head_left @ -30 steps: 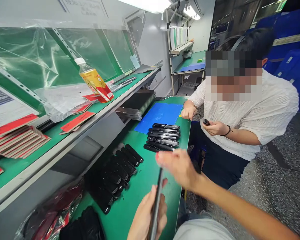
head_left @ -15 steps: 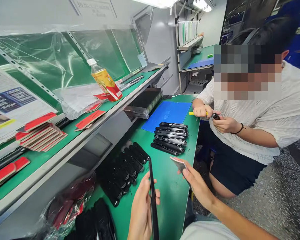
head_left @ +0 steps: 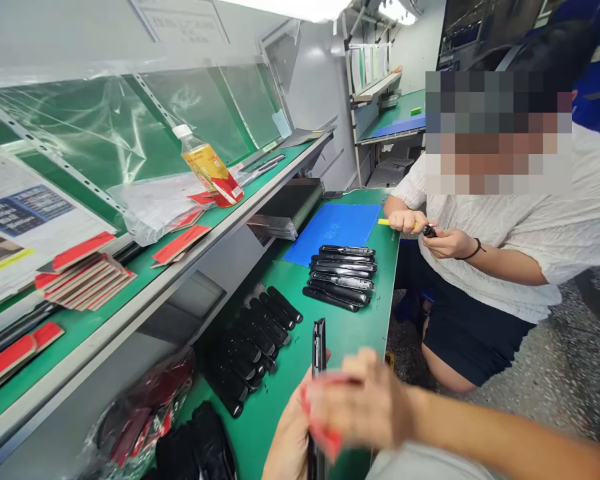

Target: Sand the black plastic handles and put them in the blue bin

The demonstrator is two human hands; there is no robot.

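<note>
My left hand [head_left: 290, 430] is wrapped round a long black plastic casing [head_left: 319, 343], which stands almost upright with its open channel showing at the top. My right hand [head_left: 367, 400], smeared by motion, lies across the casing with a thin red pad [head_left: 325, 437] in its fingers. The pad touches or nearly touches the casing; I cannot tell which. Left of my hands, a row of black casings [head_left: 250, 347] lies on the green bench [head_left: 280, 427]. Beyond them, several more glossy black casings [head_left: 343, 277] lie side by side.
A person [head_left: 490, 247] sits at the right, holding a yellow-handled tool [head_left: 384, 222] and a black part [head_left: 429, 231]. A shelf at the left carries a drink bottle [head_left: 213, 170] and stacked red pads [head_left: 87, 280]. A plastic bag [head_left: 140, 413] lies below it.
My right hand has moved left and down with its pad, from beside the casing to across it. The casing has turned, so its open channel now faces me.
</note>
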